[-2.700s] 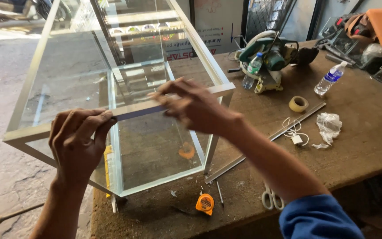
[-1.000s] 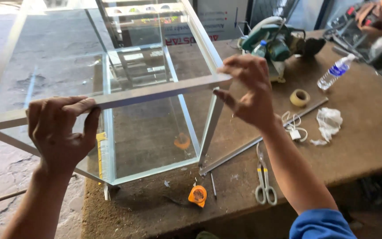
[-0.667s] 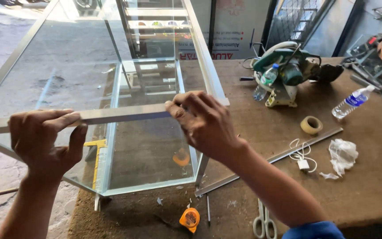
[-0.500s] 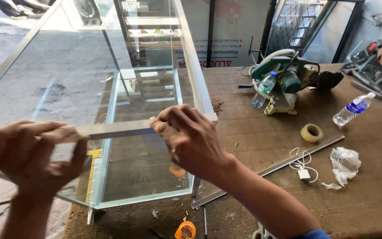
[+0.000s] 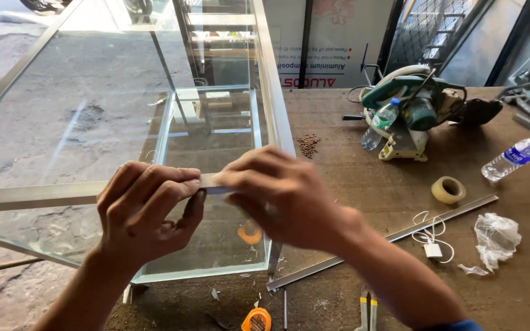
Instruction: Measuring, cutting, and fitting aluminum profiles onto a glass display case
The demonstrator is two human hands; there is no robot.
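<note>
aluminium frame rail (image 5: 38, 195) lying left-right

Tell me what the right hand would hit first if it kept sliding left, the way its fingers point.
Most likely the left hand, gripping the same aluminium bar right beside the right hand; their fingertips look almost touching.

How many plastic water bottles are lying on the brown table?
2. One bottle leans against the green circular saw at the back of the table. The other bottle lies near the right edge. Others may be out of view.

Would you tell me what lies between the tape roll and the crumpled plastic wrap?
In the head view, a long metal strip crosses between tape roll and plastic wrap.
</note>
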